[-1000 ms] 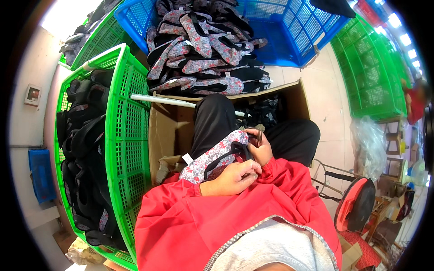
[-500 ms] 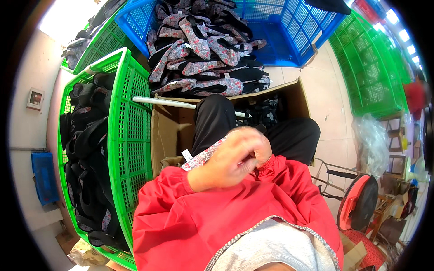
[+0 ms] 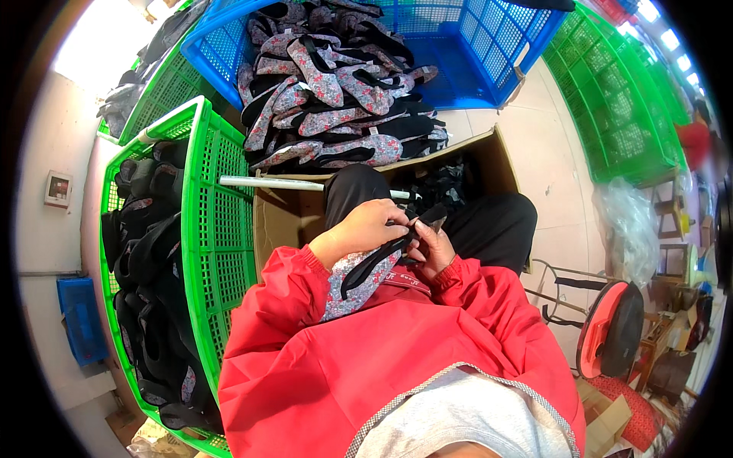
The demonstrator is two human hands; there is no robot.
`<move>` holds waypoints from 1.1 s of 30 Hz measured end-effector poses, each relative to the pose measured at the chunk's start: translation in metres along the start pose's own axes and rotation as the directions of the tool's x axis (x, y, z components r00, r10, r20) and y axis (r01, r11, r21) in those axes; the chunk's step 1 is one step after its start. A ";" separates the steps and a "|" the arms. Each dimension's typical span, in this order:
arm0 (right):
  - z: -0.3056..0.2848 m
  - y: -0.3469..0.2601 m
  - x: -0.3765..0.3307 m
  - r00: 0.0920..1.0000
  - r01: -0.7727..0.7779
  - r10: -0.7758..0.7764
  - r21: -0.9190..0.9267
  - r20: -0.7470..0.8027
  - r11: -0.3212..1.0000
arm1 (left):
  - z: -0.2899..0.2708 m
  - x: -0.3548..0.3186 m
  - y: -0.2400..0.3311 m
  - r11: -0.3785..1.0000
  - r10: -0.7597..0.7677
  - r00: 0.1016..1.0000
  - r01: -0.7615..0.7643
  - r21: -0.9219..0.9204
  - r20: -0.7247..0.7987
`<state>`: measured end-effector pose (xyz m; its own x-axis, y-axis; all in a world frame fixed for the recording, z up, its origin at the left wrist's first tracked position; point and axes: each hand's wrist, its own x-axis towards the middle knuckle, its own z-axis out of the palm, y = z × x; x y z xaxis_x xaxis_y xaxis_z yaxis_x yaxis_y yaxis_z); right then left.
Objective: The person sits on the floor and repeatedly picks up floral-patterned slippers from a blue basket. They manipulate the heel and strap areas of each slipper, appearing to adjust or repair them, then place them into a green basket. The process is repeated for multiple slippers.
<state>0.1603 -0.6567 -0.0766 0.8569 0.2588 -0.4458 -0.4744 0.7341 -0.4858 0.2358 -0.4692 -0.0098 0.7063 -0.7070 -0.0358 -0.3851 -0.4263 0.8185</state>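
In my lap is a floral fabric slipper (image 3: 353, 276), grey and red with black lining and edging. My left hand (image 3: 369, 227) is closed over its upper edge. Close beside it, my right hand (image 3: 433, 246) pinches the black end of the same slipper between thumb and fingers. The two hands almost touch, and the left fingertips are partly hidden in the folds. Beyond my knees lies a heaped pile of similar floral slippers (image 3: 374, 149), in front of and partly inside a blue crate (image 3: 500, 88).
A cardboard box (image 3: 505, 172) holding dark pieces stands between my legs, with a white rod (image 3: 275, 183) across it. On the left is a green crate (image 3: 221, 229) full of black slippers (image 3: 153, 259). At right are stacked green crates (image 3: 611, 107) and a folded red-and-black frame seat (image 3: 607, 328).
My left hand has lifted off my right and the two have drawn slightly apart. More of the slipper and its black edging shows. The whole view has shifted a little.
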 end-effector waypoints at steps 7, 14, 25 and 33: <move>0.002 -0.004 -0.001 0.999 -0.038 0.039 0.045 -0.011 0.998 | 0.011 0.008 0.003 0.957 -0.208 0.978 0.210 -0.198 0.030; -0.003 -0.017 -0.002 0.981 -0.148 0.143 -0.029 -0.132 0.989 | 0.031 0.002 -0.003 0.943 -0.198 0.980 0.183 -0.276 -0.025; -0.029 -0.081 -0.015 0.976 0.071 -0.121 -0.266 -0.179 0.961 | 0.039 0.006 0.000 0.646 -0.499 0.865 0.412 -0.643 0.052; 0.010 -0.067 0.001 0.999 -0.004 0.029 -0.642 0.028 0.767 | 0.029 -0.007 0.004 0.772 -0.396 0.911 0.264 -0.578 -0.112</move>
<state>0.1945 -0.6993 -0.0372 0.8481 0.2971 -0.4387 -0.4969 0.1589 -0.8531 0.2124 -0.4827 -0.0235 0.8629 -0.4123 -0.2922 0.2324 -0.1898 0.9539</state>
